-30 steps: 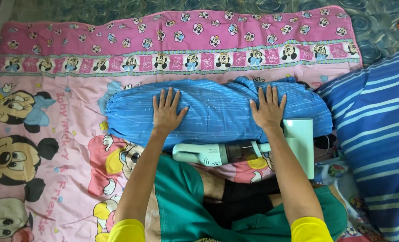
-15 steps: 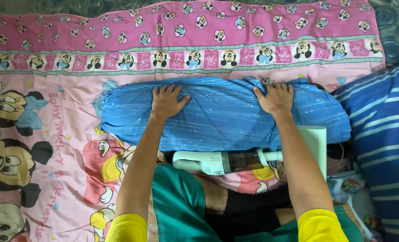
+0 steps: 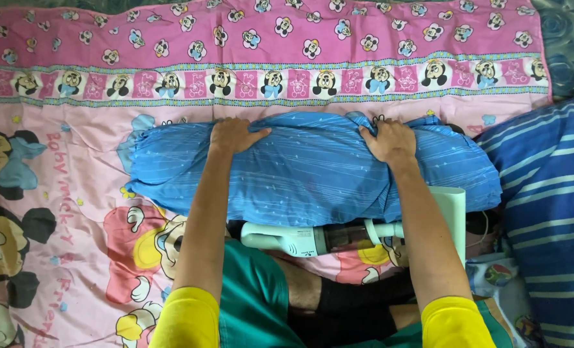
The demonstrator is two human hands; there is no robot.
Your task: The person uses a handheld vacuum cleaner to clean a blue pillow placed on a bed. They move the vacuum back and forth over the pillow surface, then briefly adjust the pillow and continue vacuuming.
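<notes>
Both hands are pressing down on a blue pillow (image 3: 306, 171) that is lying crosswise at frame centre on a pink cartoon quilt (image 3: 74, 193). The left hand (image 3: 232, 135) is sitting at about 10 o'clock on the pillow, fingers curled over its far edge and gripping the cloth; the right hand (image 3: 390, 140) is sitting at about 2 o'clock, fingers bent and bunching a fold of cover near a knotted-looking ridge. Neither hand is lying flat or open. Likely risks: the cover is looking loose and slippery, so the grip could be pulling fabric only while the filling is staying put; pulling unevenly could be twisting the pillow. A pale green handheld vacuum (image 3: 313, 237) is lying at 6 o'clock, touching or just under the pillow's near edge, with its wide nozzle (image 3: 453, 222) at 4 o'clock beside the right forearm; drawing the pillow back could be knocking or dragging it. A striped blue pillow (image 3: 551, 212) is crowding the 3 o'clock side, near the blue pillow's end. The person's knees in green shorts (image 3: 255, 296) are filling 6 o'clock, leaving little room there.
</notes>
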